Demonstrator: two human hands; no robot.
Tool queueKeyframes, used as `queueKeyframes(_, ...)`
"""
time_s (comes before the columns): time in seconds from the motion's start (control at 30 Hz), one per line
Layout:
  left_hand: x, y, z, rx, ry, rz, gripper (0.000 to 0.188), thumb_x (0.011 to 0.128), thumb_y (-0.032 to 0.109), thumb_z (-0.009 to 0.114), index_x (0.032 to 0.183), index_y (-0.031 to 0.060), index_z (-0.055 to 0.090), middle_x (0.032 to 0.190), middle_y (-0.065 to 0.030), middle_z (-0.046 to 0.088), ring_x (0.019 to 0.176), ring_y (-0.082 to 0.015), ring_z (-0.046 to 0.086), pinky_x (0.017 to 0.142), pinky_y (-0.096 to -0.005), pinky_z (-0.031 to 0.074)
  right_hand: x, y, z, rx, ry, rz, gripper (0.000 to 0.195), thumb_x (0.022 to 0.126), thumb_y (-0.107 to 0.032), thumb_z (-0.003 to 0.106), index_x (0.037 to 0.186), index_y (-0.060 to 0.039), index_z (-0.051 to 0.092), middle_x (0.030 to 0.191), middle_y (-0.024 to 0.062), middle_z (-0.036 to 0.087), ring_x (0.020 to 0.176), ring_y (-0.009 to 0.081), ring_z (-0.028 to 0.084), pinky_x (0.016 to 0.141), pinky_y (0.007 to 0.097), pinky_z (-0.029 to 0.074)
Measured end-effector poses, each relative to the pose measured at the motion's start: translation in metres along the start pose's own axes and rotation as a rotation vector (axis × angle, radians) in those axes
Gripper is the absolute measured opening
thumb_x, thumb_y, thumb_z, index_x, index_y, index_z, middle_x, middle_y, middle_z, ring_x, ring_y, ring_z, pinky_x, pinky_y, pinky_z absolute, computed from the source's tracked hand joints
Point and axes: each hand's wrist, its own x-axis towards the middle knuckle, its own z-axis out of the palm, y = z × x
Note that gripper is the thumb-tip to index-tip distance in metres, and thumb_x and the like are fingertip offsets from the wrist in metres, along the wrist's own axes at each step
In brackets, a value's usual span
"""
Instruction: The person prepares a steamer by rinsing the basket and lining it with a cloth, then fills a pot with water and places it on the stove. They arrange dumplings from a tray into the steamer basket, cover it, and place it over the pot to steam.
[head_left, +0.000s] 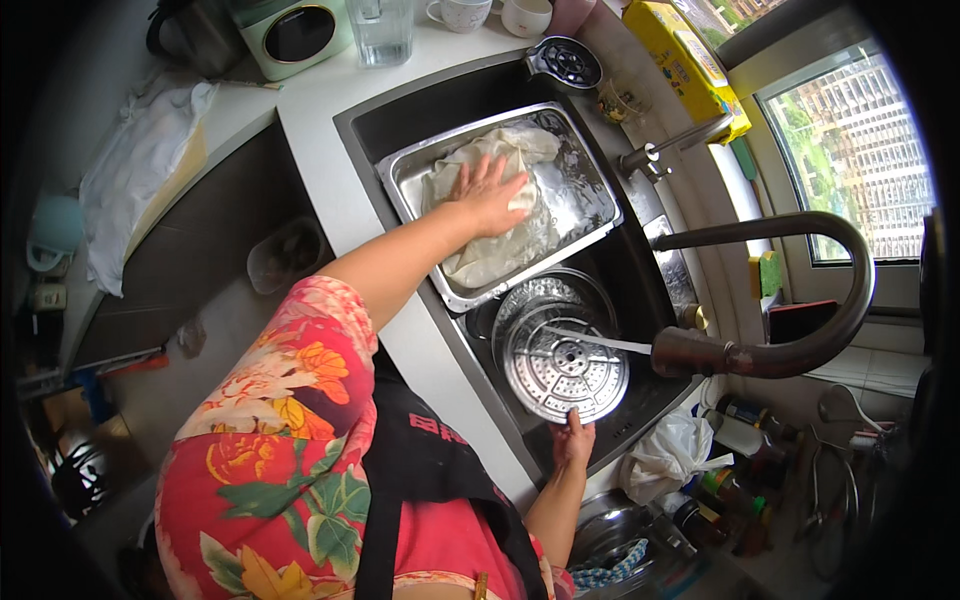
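Observation:
My left hand (487, 199) lies spread, palm down, on a wet off-white cloth (480, 259) in a rectangular stainless steel pan (536, 274) of water, which sits in the dark sink (641, 289). My right hand (574, 442) grips the near rim of a round perforated metal steamer rack (566, 367), thumb on top. A stream of water from the dark gooseneck faucet (686, 352) lands on the rack. Beneath and behind the rack, a round metal vessel (600, 289) is partly hidden in the sink.
A glass pitcher (382, 34) and cups (459, 13) stand beyond the sink. A yellow package (686, 67) and a sponge (766, 275) are by the window. At right are a white plastic bag (667, 457) and several bottles (724, 487). A white cloth (142, 172) covers the left counter.

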Motion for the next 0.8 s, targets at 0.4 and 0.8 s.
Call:
queueKeyframes(0.4,0.026,-0.02,-0.001,-0.012,0.101,0.007,0.059,0.082,0.034,0.052,0.135,0.0115,0.037,0.147,-0.018,0.014,0.136,-0.0348,0.012,0.111,-0.0499,0.007,0.02,-0.104,0.208,-0.853,-0.045,-0.806,0.044,0.084,-0.007,0.058,0.125,0.0018,0.045,0.12,0.018,0.05,0.11,0.0258,0.05,0.088,0.0321,0.044)
queueKeyframes(0.8,0.021,-0.046,-0.018,-0.492,-0.112,-0.184,0.077,0.08,0.046,0.054,0.142,0.013,0.023,0.148,-0.0184,0.012,0.136,-0.041,0.007,0.11,-0.0526,0.011,0.16,-0.09,0.353,-1.581,-0.332,-0.798,0.064,0.084,-0.02,0.057,0.139,-0.0076,0.027,0.132,0.0243,0.041,0.117,0.0383,0.043,0.096,0.0459,0.037)
